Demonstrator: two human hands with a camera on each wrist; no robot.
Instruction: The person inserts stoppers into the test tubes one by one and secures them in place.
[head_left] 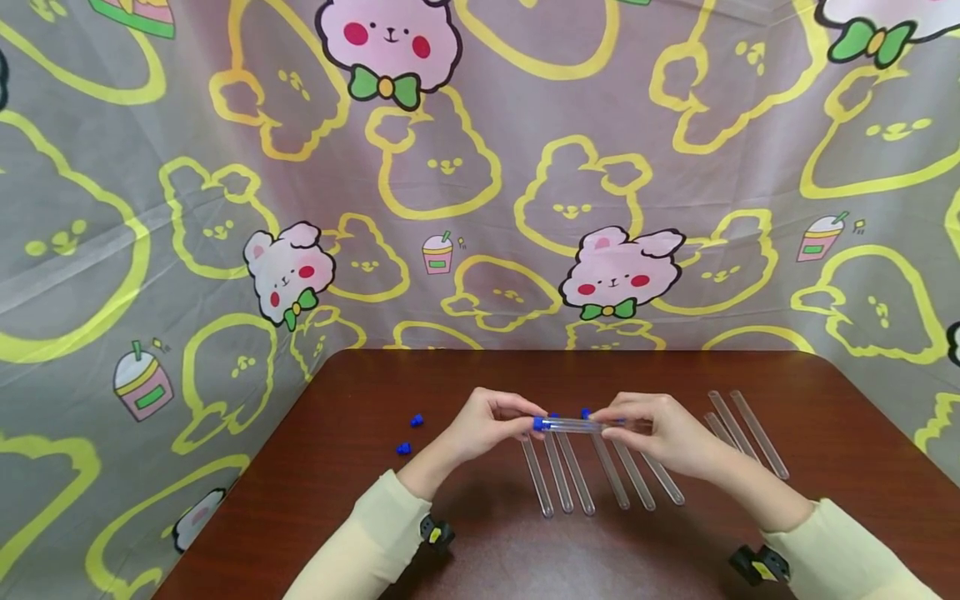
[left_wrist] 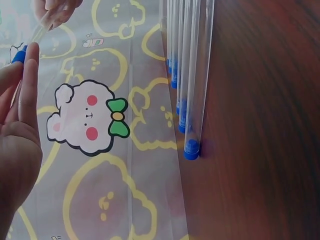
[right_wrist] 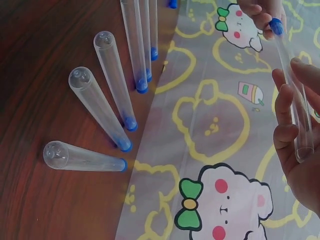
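Observation:
A clear test tube (head_left: 572, 426) is held level above the table between both hands. My left hand (head_left: 483, 423) pinches the blue cap (head_left: 538, 424) at the tube's left end between thumb and fingers. On the other end, my right hand (head_left: 663, 432) grips the tube's body; in the right wrist view its fingers curl around the clear glass-like wall (right_wrist: 292, 80), and the rounded bottom shows by the palm. The cap (right_wrist: 276, 26) sits at the tube's mouth there. Below the hands lie several capped tubes (head_left: 562, 479) with their blue caps toward the far side.
Two loose blue caps, one farther back (head_left: 417, 421) and one nearer (head_left: 404, 448), lie left of the left hand. Uncapped tubes (head_left: 761, 433) lie on the right side of the brown table (head_left: 360, 533). A patterned cloth (head_left: 510, 167) hangs behind the table.

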